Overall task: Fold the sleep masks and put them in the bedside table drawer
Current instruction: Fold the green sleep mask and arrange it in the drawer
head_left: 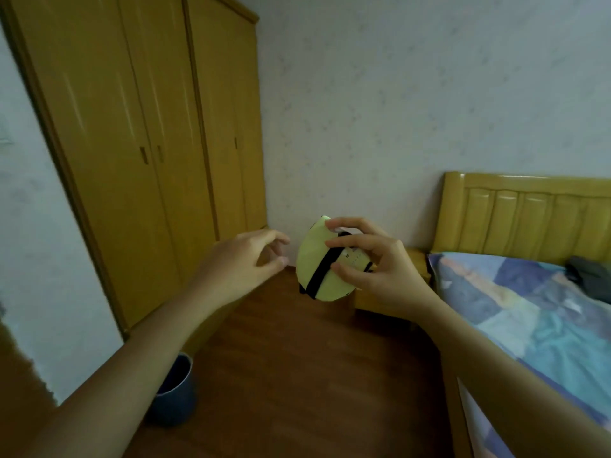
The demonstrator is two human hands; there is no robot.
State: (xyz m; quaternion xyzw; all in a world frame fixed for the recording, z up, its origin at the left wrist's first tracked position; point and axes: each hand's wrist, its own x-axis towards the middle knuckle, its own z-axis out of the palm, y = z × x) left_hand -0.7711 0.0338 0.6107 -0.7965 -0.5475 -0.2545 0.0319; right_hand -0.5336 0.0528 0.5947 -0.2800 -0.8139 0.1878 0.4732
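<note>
Reddish wooden floor (297,375) below, right hand (373,269) pinches a folded pale-yellow fabric sleep mask (312,259) with black elastic strap (322,269), mid-air before the tan wooden bedside table (415,259). Left hand (244,259) hovers beside it, fingers loosely curled, empty.

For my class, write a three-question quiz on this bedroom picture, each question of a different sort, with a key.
1. True or false: the left hand grips the folded pale yellow sleep mask with the black strap.
2. Which lies on the patchwork bed cover? A) a dark grey cloth item B) a red book C) a white cup
3. Fill in: the dark blue round bin stands on the wooden floor beside the ___ wooden wardrobe.

Key
1. False; the right hand holds it, the left hand is apart and holds nothing.
2. A
3. yellow-brown
</note>
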